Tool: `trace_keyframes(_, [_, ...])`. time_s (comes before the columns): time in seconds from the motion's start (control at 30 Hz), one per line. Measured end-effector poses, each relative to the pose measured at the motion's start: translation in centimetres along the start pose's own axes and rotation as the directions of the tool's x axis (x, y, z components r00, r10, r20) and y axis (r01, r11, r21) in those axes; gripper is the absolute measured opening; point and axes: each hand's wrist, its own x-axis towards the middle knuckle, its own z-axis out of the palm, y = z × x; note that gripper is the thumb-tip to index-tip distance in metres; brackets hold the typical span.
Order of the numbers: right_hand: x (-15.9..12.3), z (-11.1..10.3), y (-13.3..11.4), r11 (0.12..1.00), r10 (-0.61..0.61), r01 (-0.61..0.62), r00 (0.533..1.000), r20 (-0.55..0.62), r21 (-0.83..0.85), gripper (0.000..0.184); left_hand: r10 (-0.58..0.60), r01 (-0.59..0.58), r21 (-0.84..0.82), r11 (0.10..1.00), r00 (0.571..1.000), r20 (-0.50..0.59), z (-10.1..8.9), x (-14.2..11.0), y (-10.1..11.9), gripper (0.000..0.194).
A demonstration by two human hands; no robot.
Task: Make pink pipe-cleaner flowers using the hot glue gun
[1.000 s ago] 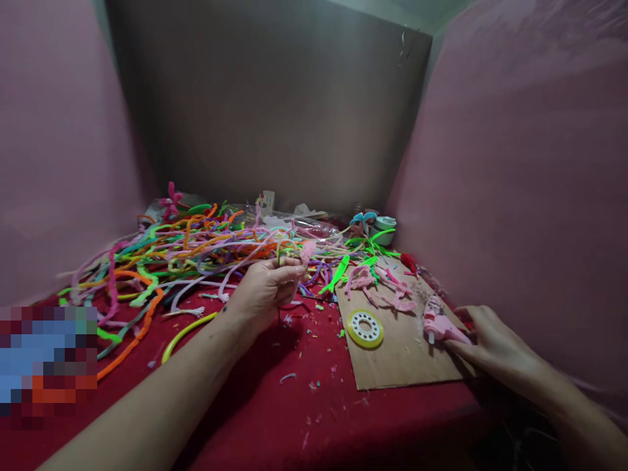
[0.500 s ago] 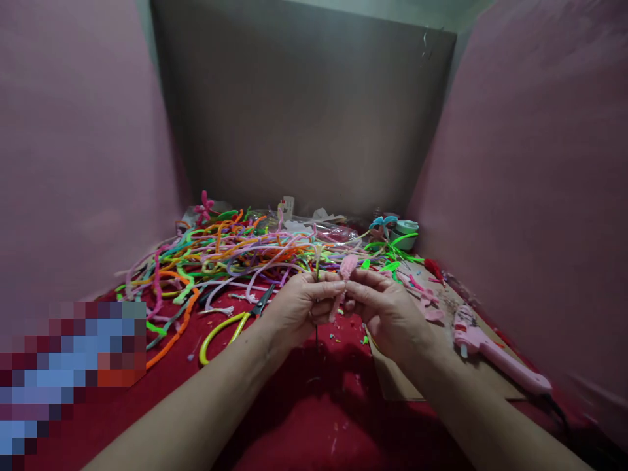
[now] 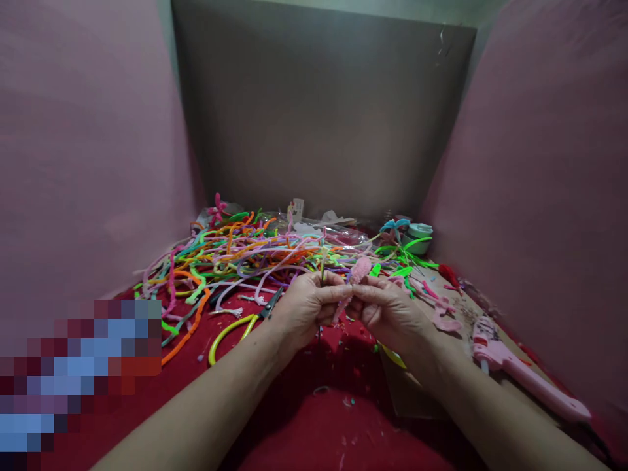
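Observation:
Both hands meet at the centre, over the red cloth. My left hand (image 3: 307, 304) is closed, its thumb and finger pinching a fuzzy pink pipe cleaner piece (image 3: 361, 268) bent into a petal-like loop. A thin stem with a pale tip (image 3: 323, 258) also passes through the left fingers. My right hand (image 3: 395, 311) pinches the same pink piece from the other side, fingertips touching those of the left. The lower end of the piece hangs below the fingers; its middle is hidden. Yellow-handled scissors (image 3: 233, 327) lie beside the left forearm.
A tangled heap of coloured pipe cleaners (image 3: 245, 252) lies behind the hands. At right, a pink glue gun (image 3: 532, 376) and pink pieces (image 3: 444, 314) rest on cardboard (image 3: 417, 399). A mint-green container (image 3: 419, 239) stands at the back. Walls enclose three sides; scraps dot the red cloth (image 3: 304, 418).
The whole view has shifted, so the scene sits further right. Both hands still hold the pink piece, which now leans more to the right; the right fingers have shifted slightly on it.

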Motion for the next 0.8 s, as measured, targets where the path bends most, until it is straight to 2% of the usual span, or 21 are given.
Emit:
trace_keyframes(0.1, [-0.2,-0.3,-0.3,1.000,-0.031,0.030,0.999,-0.018,-0.006,0.015,0.066,-0.066,0.023,0.998,0.997,-0.032,0.2,0.2,0.1,0.021])
trace_keyframes(0.23, [-0.6,-0.3,-1.0,0.995,-0.083,0.080,0.995,-0.055,-0.051,0.013,0.120,-0.125,-0.025,0.992,0.983,-0.139,0.2,0.6,0.0,0.025])
trace_keyframes(0.33, [-0.6,-0.4,-1.0,0.990,-0.135,0.129,0.985,-0.108,-0.061,0.013,0.182,-0.170,0.075,0.983,0.965,-0.191,0.3,0.6,-0.2,0.023])
trace_keyframes(0.43, [-0.5,-0.6,-0.7,0.990,-0.142,0.137,0.978,-0.154,-0.039,0.015,0.275,-0.222,0.263,0.939,0.943,-0.186,0.2,0.3,-0.4,0.025])
trace_keyframes(0.53, [-0.5,-0.7,-0.4,0.990,-0.137,0.130,0.972,-0.190,-0.050,0.017,0.309,-0.223,0.387,0.895,0.934,-0.178,0.3,0.1,-0.4,0.023])
trace_keyframes(0.7, [-0.7,-0.7,-0.4,0.987,-0.162,0.157,0.972,-0.171,-0.047,0.017,0.285,-0.207,0.410,0.888,0.949,-0.138,1.0,0.0,-0.2,0.015])
trace_keyframes(0.8, [-0.8,-0.8,-0.3,0.982,-0.187,0.181,0.969,-0.159,-0.050,0.014,0.276,-0.198,0.397,0.896,0.949,-0.150,1.2,0.0,-0.3,0.018])
